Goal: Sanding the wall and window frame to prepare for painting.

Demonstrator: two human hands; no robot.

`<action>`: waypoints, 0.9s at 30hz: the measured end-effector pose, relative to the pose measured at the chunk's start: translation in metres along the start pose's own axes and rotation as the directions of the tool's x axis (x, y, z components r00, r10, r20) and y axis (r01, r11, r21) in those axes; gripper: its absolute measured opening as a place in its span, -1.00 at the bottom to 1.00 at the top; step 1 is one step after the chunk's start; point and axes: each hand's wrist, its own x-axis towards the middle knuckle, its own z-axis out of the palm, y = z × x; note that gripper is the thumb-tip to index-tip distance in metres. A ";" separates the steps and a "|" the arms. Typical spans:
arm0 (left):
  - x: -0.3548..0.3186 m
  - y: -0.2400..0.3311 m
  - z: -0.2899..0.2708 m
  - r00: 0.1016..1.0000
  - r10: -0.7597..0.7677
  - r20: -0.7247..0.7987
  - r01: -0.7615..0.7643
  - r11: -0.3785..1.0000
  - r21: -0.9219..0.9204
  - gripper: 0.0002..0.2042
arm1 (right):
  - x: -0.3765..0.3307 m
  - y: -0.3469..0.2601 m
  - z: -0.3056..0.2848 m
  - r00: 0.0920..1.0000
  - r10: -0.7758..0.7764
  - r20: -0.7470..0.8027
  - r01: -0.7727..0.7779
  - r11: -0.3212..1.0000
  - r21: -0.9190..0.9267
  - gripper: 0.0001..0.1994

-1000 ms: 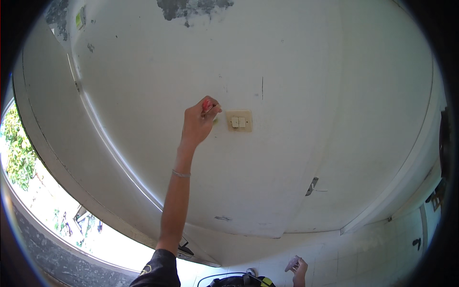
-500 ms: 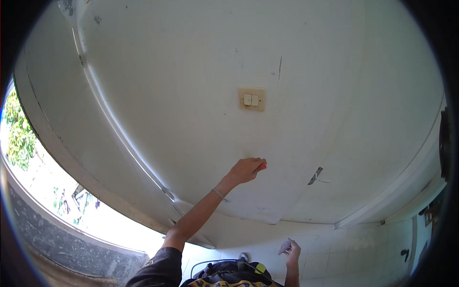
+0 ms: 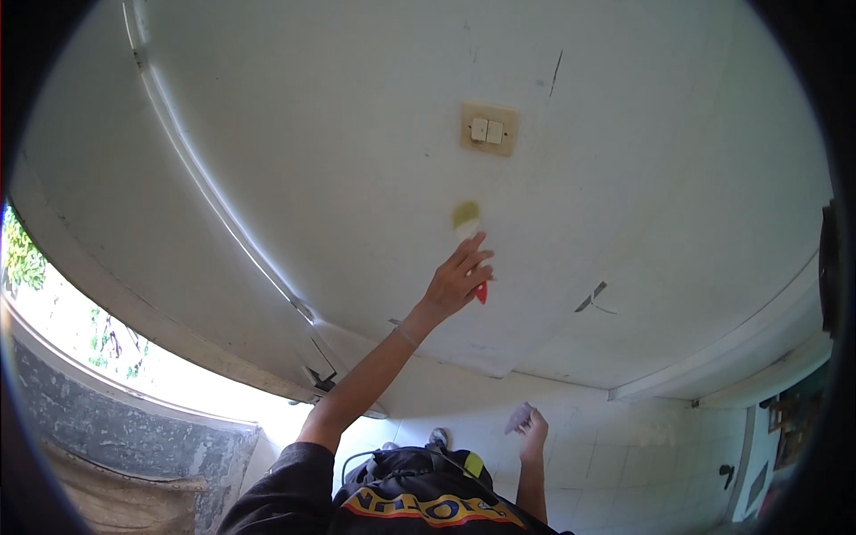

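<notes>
The paintbrush [image 3: 471, 245], red-handled with a yellowish tip, is pressed against the white wall [image 3: 357, 134] just below the beige double light switch [image 3: 489, 129], the left hand [image 3: 459, 281] closed around its handle. Low down, the right hand [image 3: 533, 426] clutches a crumpled grey cloth [image 3: 518, 416] above the tiled floor [image 3: 624, 455]. A bright window opening [image 3: 116, 357] lines the wall's left edge, and a black scuff [image 3: 596, 297] marks the wall to the right.

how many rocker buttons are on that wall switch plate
2: both sit side by side in the middle of the beige switch plate on the white wall, above the left hand holding a brush.
</notes>
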 end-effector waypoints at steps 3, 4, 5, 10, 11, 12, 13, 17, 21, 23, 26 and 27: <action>-0.072 0.020 0.018 0.844 -0.528 0.095 0.535 0.814 -0.226 -0.73 | 0.010 -0.017 0.040 0.996 -0.070 -0.059 0.070 0.998 -0.006 -0.70; -0.100 0.029 0.021 0.705 -0.696 0.134 0.699 0.651 -0.297 -0.70 | 0.012 -0.025 0.055 0.996 -0.061 -0.069 0.061 0.998 -0.006 -0.70; -0.132 0.036 0.021 0.701 -0.702 0.122 0.705 0.658 -0.265 -0.69 | 0.012 -0.037 0.072 0.989 -0.150 0.012 0.151 0.988 -0.035 -0.74; -0.274 0.084 0.008 0.396 -0.868 0.300 0.904 0.312 -0.292 -0.89 | 0.026 -0.113 0.158 0.746 -0.639 0.188 0.665 0.700 -0.261 -0.85; -0.321 0.090 -0.003 0.115 -0.966 0.231 0.848 -0.025 -0.529 -0.95 | 0.018 -0.133 0.191 0.667 -0.720 0.194 0.744 0.629 -0.225 -0.90; -0.361 0.100 -0.013 -0.185 -0.954 0.236 0.609 -0.300 -0.735 -0.93 | 0.014 -0.153 0.218 0.580 -0.792 0.190 0.813 0.549 -0.194 -0.93; -0.379 0.115 -0.012 -0.196 -0.965 0.175 0.682 -0.263 -0.683 -0.90 | 0.023 -0.175 0.227 0.455 -0.873 0.177 0.882 0.414 -0.225 -0.92; -0.395 0.157 -0.022 -0.315 -0.913 0.258 0.874 -0.385 -0.296 -0.82 | 0.050 -0.271 0.257 -0.048 -0.997 0.058 0.899 -0.069 -0.432 -0.87; -0.420 0.169 -0.031 -0.316 -0.912 0.260 0.835 -0.398 -0.380 -0.82 | 0.074 -0.313 0.312 -0.337 -0.942 0.009 0.783 -0.285 -0.553 -0.90; -0.402 0.163 -0.021 -0.334 -0.904 0.268 0.801 -0.422 -0.424 -0.89 | 0.091 -0.311 0.334 -0.380 -0.925 0.014 0.744 -0.315 -0.589 -0.92; -0.373 0.147 -0.020 -0.305 -0.912 0.274 0.786 -0.403 -0.468 -0.94 | 0.096 -0.278 0.388 -0.342 -0.939 0.028 0.804 -0.308 -0.508 -0.93; -0.369 0.142 -0.019 -0.263 -0.928 0.264 0.786 -0.364 -0.500 -0.91 | 0.097 -0.263 0.410 -0.330 -0.940 0.082 0.831 -0.331 -0.447 -0.92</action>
